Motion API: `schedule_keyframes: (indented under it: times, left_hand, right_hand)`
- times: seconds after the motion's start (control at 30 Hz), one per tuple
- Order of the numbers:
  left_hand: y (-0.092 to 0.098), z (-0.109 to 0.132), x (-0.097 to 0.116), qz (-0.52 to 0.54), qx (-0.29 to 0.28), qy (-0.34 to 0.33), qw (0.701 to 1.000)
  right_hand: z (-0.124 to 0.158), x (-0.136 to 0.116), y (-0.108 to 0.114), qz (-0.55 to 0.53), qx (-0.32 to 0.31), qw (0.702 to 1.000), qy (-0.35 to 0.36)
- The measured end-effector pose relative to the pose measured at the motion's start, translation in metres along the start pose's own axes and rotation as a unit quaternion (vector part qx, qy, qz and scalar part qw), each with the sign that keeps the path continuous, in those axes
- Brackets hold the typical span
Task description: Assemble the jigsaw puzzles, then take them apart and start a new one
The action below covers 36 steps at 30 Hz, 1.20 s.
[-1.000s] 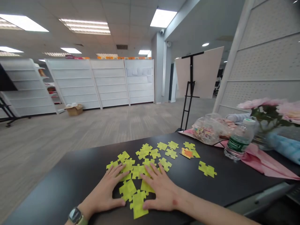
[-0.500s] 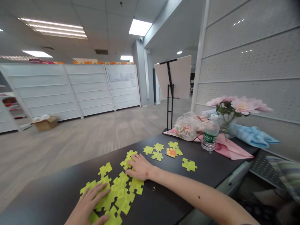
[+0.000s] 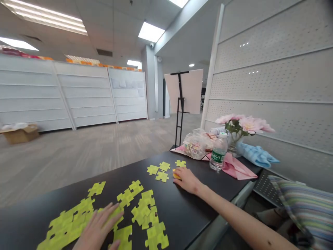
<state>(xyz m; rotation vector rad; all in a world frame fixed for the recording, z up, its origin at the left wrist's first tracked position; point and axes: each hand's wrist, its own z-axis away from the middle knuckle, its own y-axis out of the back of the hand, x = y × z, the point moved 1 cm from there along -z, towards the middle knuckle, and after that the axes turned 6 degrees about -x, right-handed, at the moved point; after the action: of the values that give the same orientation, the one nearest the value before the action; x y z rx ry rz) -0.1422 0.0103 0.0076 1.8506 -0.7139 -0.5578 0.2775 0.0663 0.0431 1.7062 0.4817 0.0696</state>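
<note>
Yellow-green jigsaw puzzle pieces lie spread over the dark table. My left hand (image 3: 100, 225) rests palm down, fingers apart, on several puzzle pieces (image 3: 122, 236). To its left is a dense patch of overlapping puzzle pieces (image 3: 68, 224); loose puzzle pieces (image 3: 145, 208) lie to its right. Farther right, my right hand (image 3: 187, 180) has its fingers and thumb closed around an orange-and-yellow puzzle piece (image 3: 176, 174), mostly covered by the hand. Just left of that hand sit several separate puzzle pieces (image 3: 162, 176), with one puzzle piece (image 3: 180, 163) behind it.
A water bottle (image 3: 218, 152), a plastic bag (image 3: 195, 144) of small colourful bits, a pink cloth (image 3: 238, 166), a blue cloth (image 3: 257, 155) and a vase of pink flowers (image 3: 249, 125) stand at the table's right end. Beyond is an easel (image 3: 180, 114). A striped cushion (image 3: 304, 208) is at right.
My right hand has moved right, from the green pieces to the orange-patterned one. Near my left hand the pieces are more spread out. The view has turned slightly right.
</note>
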Motion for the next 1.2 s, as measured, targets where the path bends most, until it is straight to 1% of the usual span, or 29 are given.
schedule_keyframes:
  times: [0.07,0.13,0.17,0.2,0.23,0.27,0.3,0.37,0.43,0.5,0.53,0.63,0.7,0.77,0.83,0.87,0.93,1.0,1.07,1.13,1.2]
  left_hand:
    - [0.013,-0.027,0.035,0.027,-0.04,-0.013,0.999]
    - [0.025,-0.052,0.065,0.073,-0.117,-0.015,0.99]
    - [0.028,-0.062,0.077,0.096,-0.16,-0.013,0.982]
    - [0.03,-0.071,0.088,0.118,-0.205,-0.015,0.972]
    - [0.03,-0.078,0.095,0.138,-0.234,-0.012,0.962]
    - [0.029,-0.082,0.101,0.156,-0.248,-0.01,0.956]
    - [0.027,-0.085,0.104,0.17,-0.251,-0.008,0.953]
    - [0.021,-0.085,0.103,0.189,-0.237,-0.004,0.953]
    - [0.017,-0.08,0.095,0.199,-0.219,0.008,0.955]
    - [0.015,-0.072,0.084,0.206,-0.206,0.025,0.956]
    - [0.016,-0.068,0.078,0.207,-0.201,0.033,0.957]
    - [0.018,-0.06,0.067,0.199,-0.193,0.043,0.96]
    - [0.02,-0.06,0.066,0.192,-0.185,0.047,0.963]
    - [0.022,-0.064,0.07,0.189,-0.169,0.045,0.966]
    - [0.026,-0.068,0.075,0.189,-0.149,0.034,0.97]
    - [0.029,-0.069,0.078,0.191,-0.14,0.026,0.971]
    - [0.035,-0.067,0.08,0.191,-0.125,0.023,0.973]
    - [0.04,-0.06,0.078,0.178,-0.116,0.044,0.976]
    - [0.043,-0.047,0.075,0.153,-0.109,0.079,0.979]
    - [0.042,-0.031,0.072,0.122,-0.091,0.105,0.983]
    - [0.036,-0.013,0.07,0.088,-0.064,0.111,0.988]
  right_hand:
    - [0.01,-0.005,-0.009,0.0,-0.005,0.999,0.035]
    - [0.018,-0.015,-0.016,-0.005,-0.001,0.998,0.064]
    - [0.02,-0.02,-0.019,-0.01,0.008,0.998,0.068]
    - [0.02,-0.023,-0.02,-0.016,0.021,0.998,0.062]
    - [0.019,-0.024,-0.02,-0.022,0.037,0.998,0.05]
    - [0.017,-0.024,-0.02,-0.028,0.051,0.998,0.036]
    - [0.015,-0.023,-0.019,-0.032,0.062,0.997,0.025]
    - [0.014,-0.018,-0.016,-0.036,0.072,0.997,0.012]
    - [0.021,-0.012,-0.013,-0.04,0.072,0.997,-0.007]
    - [0.036,-0.01,-0.011,-0.047,0.047,0.997,-0.029]
    - [0.045,-0.011,-0.011,-0.048,0.02,0.998,-0.028]
    - [0.07,-0.024,-0.013,-0.036,-0.063,0.997,0.019]
    - [0.077,-0.037,-0.016,-0.033,-0.082,0.994,0.057]
    - [0.078,-0.048,-0.019,-0.037,-0.078,0.992,0.089]
    - [0.076,-0.053,-0.023,-0.04,-0.057,0.992,0.105]
    - [0.075,-0.053,-0.024,-0.042,-0.037,0.993,0.102]
    - [0.075,-0.047,-0.027,-0.05,0.029,0.995,0.08]
    - [0.076,-0.036,-0.029,-0.064,0.118,0.99,0.032]
    - [0.077,-0.025,-0.03,-0.089,0.193,0.976,-0.04]
    - [0.075,-0.017,-0.03,-0.135,0.231,0.957,-0.114]
    - [0.072,-0.014,-0.029,-0.215,0.24,0.933,-0.162]
